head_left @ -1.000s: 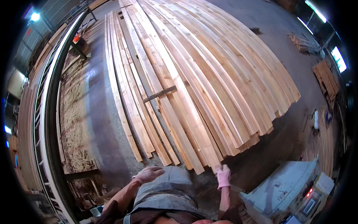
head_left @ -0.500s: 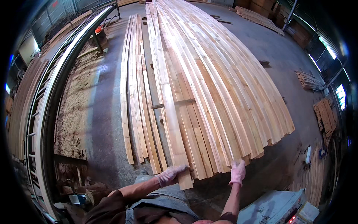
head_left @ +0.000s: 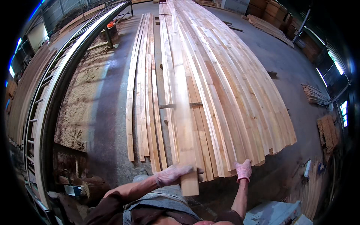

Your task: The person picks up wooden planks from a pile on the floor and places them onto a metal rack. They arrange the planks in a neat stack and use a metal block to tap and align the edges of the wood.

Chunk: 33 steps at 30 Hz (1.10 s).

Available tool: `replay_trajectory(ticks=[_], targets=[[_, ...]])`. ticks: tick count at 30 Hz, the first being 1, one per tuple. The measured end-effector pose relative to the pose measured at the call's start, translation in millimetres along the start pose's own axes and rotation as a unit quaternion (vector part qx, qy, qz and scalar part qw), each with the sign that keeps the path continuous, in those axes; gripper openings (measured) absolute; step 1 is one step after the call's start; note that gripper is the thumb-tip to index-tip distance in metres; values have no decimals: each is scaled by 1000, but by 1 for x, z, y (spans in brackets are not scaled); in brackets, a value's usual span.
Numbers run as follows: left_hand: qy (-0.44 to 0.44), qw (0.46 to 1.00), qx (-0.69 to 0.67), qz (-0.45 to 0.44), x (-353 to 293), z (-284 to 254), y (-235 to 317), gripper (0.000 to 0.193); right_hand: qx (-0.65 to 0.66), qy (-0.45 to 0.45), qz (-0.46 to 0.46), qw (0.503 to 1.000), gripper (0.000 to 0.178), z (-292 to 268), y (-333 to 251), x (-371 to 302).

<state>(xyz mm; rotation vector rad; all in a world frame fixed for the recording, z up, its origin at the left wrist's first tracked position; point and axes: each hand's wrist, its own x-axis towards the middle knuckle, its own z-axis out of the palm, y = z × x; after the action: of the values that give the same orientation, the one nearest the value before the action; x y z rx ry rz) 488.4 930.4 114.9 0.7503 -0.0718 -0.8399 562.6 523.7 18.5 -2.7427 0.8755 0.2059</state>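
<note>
My left hand [head_left: 174,175], in a pale pinkish knit glove, is closed across a long wooden plank [head_left: 190,187] near its near end. The plank sticks out toward me past the stack, and part of its length is smeared by motion. Farther right, my right hand [head_left: 243,170], in a pink knit glove, is closed at the near end of another plank [head_left: 229,150] in the wide stack [head_left: 247,112]. The fingertips of that hand are partly hidden against the wood.
Several narrow planks [head_left: 143,112] lie on the floor left of the stack. A long metal roller frame [head_left: 52,105] runs along the left, beside heaped sawdust [head_left: 75,108]. A crosswise wooden strip [head_left: 167,106] lies near the stack. At lower right is a pale box-like cabinet [head_left: 272,213].
My left hand and its plank have shifted slightly right and nearer to me. My right hand has moved slightly right along the plank ends. The whole view has turned a little.
</note>
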Motion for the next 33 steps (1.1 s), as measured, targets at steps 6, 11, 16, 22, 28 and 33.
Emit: replay_trajectory(ticks=[6,11,16,22,28,33], targets=[[-88,988,107,62,89,38,27,71,203,-50,-91,974,69,-61,11,-6],[4,999,33,-34,135,40,3,61,104,-10,-110,988,65,-36,30,9],[3,998,12,-54,152,25,-19,52,-16,-60,-44,997,71,63,32,16],[27,996,55,-59,160,32,-12,55,-6,-22,-5,1000,64,81,26,14],[12,996,50,-76,189,33,-22,55,-35,46,-74,996,56,33,28,11],[49,993,-2,-105,221,12,-55,53,-28,27,-80,996,69,11,30,12]])
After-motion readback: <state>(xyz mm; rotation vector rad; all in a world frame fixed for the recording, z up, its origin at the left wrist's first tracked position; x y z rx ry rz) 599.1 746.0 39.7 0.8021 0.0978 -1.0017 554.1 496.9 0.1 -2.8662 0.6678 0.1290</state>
